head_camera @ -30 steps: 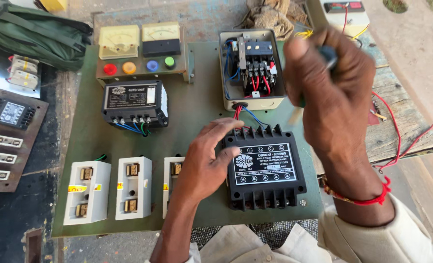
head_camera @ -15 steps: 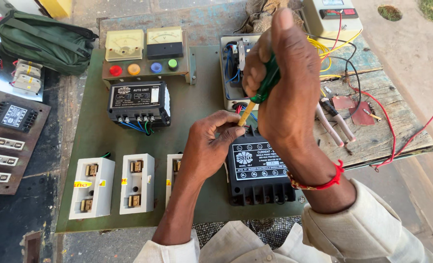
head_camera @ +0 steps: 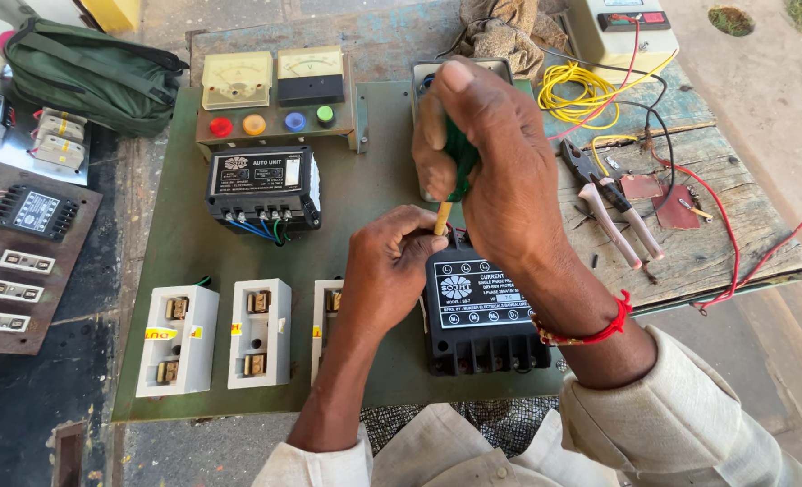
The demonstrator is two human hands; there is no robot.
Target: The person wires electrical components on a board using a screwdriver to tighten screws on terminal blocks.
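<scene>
Fingers of the right hand (head_camera: 491, 153) are wrapped tight round the green handle of a screwdriver (head_camera: 455, 176), the grip fully closed, thumb lying up along the top and the tool pointing down and slightly toward the person. Only a strip of the green handle shows between the fingers, with a short yellowish neck below it; the tip is hidden behind the other hand. The left hand (head_camera: 387, 266) is curled just below, its fingertips pinched together against the lower end of the screwdriver at the top edge of a black relay box (head_camera: 477, 302); whether it pinches a wire or a screw there cannot be told. That black box has a pale printed label on its face and a row of terminals along its near edge, and it is mounted on a dull green panel board (head_camera: 365, 180) lying on the surface. To the left on the same board sit three white fuse holders (head_camera: 220, 335) in a row, a second black unit (head_camera: 261, 185) with blue and green wires at its bottom, and above it two meters over red, orange, blue and green push buttons (head_camera: 270, 120). On the weathered wooden planks to the right lie pliers with pale handles (head_camera: 608, 207), a coil of yellow wire (head_camera: 581, 90) and red leads (head_camera: 734, 234)
</scene>
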